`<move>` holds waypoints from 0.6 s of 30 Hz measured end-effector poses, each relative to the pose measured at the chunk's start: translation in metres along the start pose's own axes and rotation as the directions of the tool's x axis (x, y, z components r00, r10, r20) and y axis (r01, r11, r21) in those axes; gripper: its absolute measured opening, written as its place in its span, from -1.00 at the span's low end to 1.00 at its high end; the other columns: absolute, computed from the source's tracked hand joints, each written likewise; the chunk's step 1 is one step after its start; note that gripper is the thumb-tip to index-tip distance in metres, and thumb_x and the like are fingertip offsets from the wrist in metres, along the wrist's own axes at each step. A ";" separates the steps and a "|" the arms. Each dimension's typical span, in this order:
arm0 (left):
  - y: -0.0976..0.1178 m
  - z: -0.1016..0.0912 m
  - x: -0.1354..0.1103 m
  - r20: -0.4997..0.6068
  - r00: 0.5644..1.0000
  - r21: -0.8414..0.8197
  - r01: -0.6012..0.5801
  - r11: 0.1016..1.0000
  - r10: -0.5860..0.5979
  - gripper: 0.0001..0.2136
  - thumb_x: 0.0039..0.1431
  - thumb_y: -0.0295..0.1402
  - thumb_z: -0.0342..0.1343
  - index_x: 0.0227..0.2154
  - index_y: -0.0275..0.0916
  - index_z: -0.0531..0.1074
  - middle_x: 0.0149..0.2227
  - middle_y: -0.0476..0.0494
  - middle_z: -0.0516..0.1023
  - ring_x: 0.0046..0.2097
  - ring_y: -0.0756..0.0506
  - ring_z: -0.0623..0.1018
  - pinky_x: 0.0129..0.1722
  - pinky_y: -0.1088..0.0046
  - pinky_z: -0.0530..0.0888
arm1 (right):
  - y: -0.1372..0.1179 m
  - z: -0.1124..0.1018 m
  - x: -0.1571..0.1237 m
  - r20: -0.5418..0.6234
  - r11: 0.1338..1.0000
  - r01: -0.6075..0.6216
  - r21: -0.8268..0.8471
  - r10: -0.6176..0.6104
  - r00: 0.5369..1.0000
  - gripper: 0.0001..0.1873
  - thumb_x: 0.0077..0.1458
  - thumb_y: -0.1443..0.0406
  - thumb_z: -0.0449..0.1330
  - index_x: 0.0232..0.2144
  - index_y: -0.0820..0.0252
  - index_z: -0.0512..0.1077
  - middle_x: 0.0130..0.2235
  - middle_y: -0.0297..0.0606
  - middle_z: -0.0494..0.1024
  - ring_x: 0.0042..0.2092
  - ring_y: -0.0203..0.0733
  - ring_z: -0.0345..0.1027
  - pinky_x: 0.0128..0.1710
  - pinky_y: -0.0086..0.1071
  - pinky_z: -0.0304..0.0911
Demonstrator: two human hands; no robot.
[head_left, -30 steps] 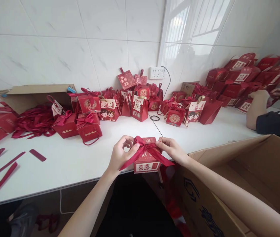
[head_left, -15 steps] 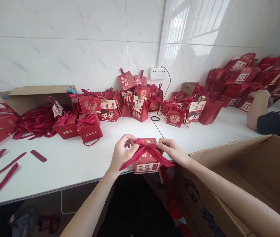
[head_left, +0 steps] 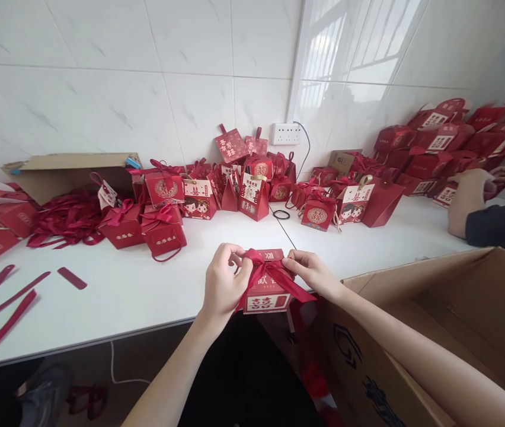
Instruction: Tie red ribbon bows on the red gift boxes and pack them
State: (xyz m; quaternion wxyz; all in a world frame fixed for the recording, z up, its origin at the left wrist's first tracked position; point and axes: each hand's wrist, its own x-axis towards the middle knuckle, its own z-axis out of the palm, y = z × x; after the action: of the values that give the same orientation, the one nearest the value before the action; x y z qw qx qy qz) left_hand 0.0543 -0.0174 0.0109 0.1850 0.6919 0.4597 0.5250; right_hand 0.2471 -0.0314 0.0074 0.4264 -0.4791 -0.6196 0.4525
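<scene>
Boxes (head_left: 163, 236) crowd the table beyond both hands; loose strips (head_left: 21, 311) left of left hand. Co-worker's hand (head_left: 472, 178) far right, by a stack (head_left: 439, 139). Carton (head_left: 352, 370) sits tight under right forearm. Both arms reach forward, fingers curled: left hand (head_left: 226, 280) pinches bow (head_left: 259, 261) on its left side, right hand (head_left: 309, 270) on its right. Bow sits on held box (head_left: 267, 303), between hands at table's near edge. Low carton (head_left: 72, 162), far left, has ribbon pile (head_left: 72, 216) at its mouth.
</scene>
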 end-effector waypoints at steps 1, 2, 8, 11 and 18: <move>-0.001 0.000 -0.001 -0.024 0.999 0.046 -0.043 0.998 0.044 -0.98 0.02 -0.41 0.02 -0.46 -0.21 0.28 -0.46 0.02 0.39 -0.42 0.02 0.42 -0.39 0.51 0.39 | 0.000 0.000 0.000 0.001 1.000 0.001 -0.002 -0.001 1.000 -0.53 -0.02 -0.08 0.12 -0.62 0.18 0.21 -0.60 -0.42 0.30 -0.51 -0.35 0.17 -0.44 -0.43 0.11; -0.001 0.001 -0.002 -0.038 0.996 0.079 -0.077 0.994 0.080 -0.99 0.02 -0.42 0.01 -0.45 -0.21 0.28 -0.46 0.01 0.40 -0.42 0.02 0.42 -0.39 0.51 0.39 | 0.000 0.000 0.000 0.001 1.000 0.002 -0.005 -0.002 1.000 -0.53 -0.02 -0.07 0.12 -0.62 0.17 0.21 -0.60 -0.42 0.30 -0.51 -0.35 0.17 -0.44 -0.43 0.11; -0.003 -0.001 -0.006 -0.018 0.992 0.128 -0.125 0.984 0.128 -0.94 0.05 -0.46 -0.04 -0.39 -0.20 0.28 -0.46 0.02 0.44 -0.41 0.01 0.46 -0.39 0.52 0.41 | 0.000 -0.001 -0.001 -0.002 1.000 0.002 -0.022 -0.002 1.000 -0.54 0.00 -0.05 0.12 -0.62 0.17 0.19 -0.60 -0.42 0.30 -0.51 -0.35 0.16 -0.44 -0.43 0.09; -0.004 -0.001 -0.006 0.015 0.993 0.162 -0.119 0.980 0.118 -0.92 0.05 -0.47 -0.06 -0.37 -0.19 0.26 -0.42 -0.01 0.47 -0.38 -0.02 0.48 -0.36 0.48 0.41 | -0.001 -0.001 -0.001 -0.003 1.000 0.003 -0.030 -0.003 1.000 -0.53 -0.01 -0.06 0.12 -0.63 0.17 0.18 -0.60 -0.42 0.29 -0.51 -0.34 0.15 -0.45 -0.43 0.09; 0.004 -0.011 -0.002 0.316 0.949 -0.063 0.004 0.998 0.016 -0.76 0.12 -0.52 -0.21 -0.25 -0.16 0.30 -0.22 -0.06 0.46 -0.19 -0.04 0.48 -0.21 0.46 0.39 | -0.004 -0.004 -0.004 -0.027 0.994 -0.004 -0.111 0.001 1.000 -0.51 -0.02 -0.09 0.10 -0.65 0.16 0.18 -0.61 -0.40 0.27 -0.52 -0.33 0.13 -0.46 -0.43 0.11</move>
State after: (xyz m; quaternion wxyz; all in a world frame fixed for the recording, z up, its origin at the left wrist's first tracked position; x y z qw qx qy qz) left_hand 0.0467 -0.0235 0.0171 0.2764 0.7625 0.4051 0.4221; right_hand 0.2504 -0.0352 0.0117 0.4070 -0.5088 -0.6374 0.4113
